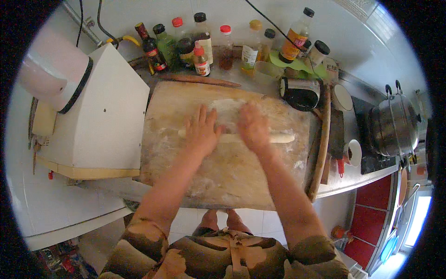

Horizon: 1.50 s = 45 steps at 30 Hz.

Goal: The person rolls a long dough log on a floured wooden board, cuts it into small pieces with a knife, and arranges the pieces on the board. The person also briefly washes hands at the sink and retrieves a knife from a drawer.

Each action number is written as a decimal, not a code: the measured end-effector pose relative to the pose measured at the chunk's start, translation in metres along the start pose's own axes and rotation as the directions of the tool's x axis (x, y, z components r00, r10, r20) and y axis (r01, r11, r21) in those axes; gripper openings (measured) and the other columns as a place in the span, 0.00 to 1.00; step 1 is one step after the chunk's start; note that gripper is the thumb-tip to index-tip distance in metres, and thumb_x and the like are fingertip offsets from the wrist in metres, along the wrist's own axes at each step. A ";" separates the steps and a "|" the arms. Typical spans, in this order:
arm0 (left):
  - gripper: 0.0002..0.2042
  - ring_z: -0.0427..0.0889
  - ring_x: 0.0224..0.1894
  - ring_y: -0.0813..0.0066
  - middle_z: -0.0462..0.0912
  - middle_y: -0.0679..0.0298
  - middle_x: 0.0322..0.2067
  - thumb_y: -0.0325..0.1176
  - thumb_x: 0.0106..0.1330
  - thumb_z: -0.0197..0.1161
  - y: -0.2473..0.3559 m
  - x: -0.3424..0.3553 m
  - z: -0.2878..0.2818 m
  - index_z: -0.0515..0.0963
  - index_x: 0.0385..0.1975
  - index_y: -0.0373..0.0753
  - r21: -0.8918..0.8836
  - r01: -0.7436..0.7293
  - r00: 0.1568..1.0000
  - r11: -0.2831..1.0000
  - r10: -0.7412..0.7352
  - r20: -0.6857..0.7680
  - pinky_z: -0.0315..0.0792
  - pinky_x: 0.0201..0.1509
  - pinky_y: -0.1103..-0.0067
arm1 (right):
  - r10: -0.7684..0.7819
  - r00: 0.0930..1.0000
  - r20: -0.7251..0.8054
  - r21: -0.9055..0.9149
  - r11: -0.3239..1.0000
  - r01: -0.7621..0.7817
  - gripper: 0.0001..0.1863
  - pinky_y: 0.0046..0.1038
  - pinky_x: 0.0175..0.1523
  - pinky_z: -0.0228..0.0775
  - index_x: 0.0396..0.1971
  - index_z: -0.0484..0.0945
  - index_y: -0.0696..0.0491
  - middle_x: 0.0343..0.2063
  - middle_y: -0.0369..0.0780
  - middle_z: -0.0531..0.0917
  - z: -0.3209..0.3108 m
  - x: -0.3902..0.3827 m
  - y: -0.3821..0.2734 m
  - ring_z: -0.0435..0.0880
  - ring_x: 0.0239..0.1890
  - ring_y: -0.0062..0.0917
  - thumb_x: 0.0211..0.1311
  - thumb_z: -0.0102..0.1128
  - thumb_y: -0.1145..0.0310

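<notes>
Your left hand (203,133) lay flat, outstretched, on the dough roll (282,138) between the side edges of the board (227,179); right hand (253,131), apart, also touched it, spread too blurred to tell.

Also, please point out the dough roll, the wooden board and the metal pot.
Dough roll (230,138): head view, its middle stretch.
Wooden board (227,179): head view, bare near part.
Metal pot (393,128): head view, on its side wall.

Bottles (226,49) are lining the back edge of the counter (337,185), an orange-labelled one (295,42) standing on a green tray (274,59). A steel pot (395,124) is sitting on the black stove (369,163), a white bowl (355,153) resting at its left edge.
</notes>
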<state>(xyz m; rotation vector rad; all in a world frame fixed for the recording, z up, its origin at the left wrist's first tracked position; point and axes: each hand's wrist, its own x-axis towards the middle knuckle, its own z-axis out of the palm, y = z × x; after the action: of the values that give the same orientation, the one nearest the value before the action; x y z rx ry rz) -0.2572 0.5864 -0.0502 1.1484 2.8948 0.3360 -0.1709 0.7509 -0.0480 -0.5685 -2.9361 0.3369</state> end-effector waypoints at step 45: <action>0.33 0.51 0.74 0.58 0.51 0.57 0.73 0.42 0.66 0.58 0.035 0.005 -0.002 0.57 0.70 0.44 -0.119 -0.137 0.990 0.983 0.138 0.005 0.44 0.72 0.49 | 0.144 0.974 -0.177 0.043 0.989 -0.139 0.35 0.47 0.74 0.41 0.65 0.63 0.54 0.68 0.42 0.62 -0.007 -0.070 0.041 0.57 0.71 0.37 0.61 0.55 0.53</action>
<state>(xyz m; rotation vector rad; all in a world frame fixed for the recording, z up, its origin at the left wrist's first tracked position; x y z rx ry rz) -0.2371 0.6142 -0.0408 1.3276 2.7484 0.4933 -0.0908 0.7626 -0.0576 -0.7640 -2.7198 0.3263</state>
